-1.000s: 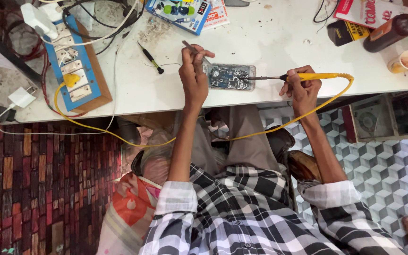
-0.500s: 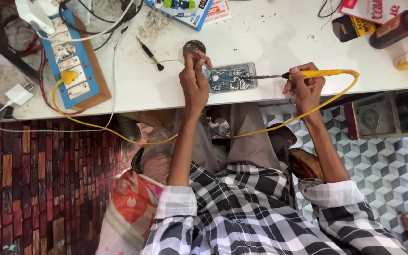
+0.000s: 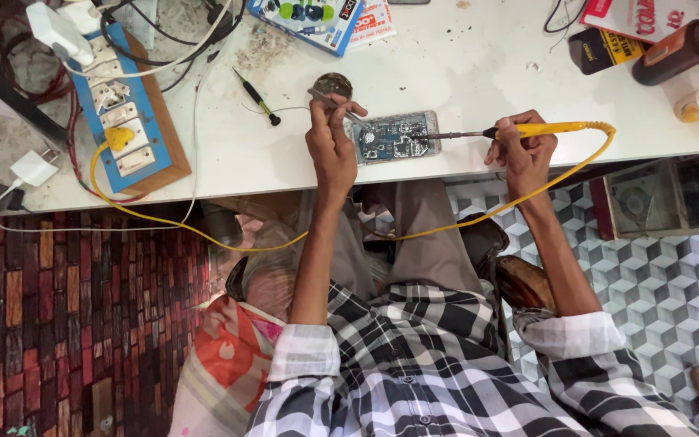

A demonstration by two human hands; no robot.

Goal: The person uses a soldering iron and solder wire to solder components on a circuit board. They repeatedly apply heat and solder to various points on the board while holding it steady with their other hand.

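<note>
Circuit board (image 3: 394, 137) lies flat, bluish, crowded with small components.

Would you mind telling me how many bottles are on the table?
1: a brown bottle with a green cap at the table's far right edge, partly cut off; others may lie outside the frame.

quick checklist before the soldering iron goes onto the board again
1. Right hand grips the yellow soldering iron by its handle, clear of the metal shaft: ok.
2. Iron tip at the right edge of the circuit board: ok; exact contact cannot tell.
3. Left hand holds tweezers beside the board, fingers apart from the tip: ok.
4. Board lies flat on the white table: ok.
5. Yellow cord hangs off the table edge across the lap: not ok, snag risk.
6. Iron hot enough: cannot tell.
</note>
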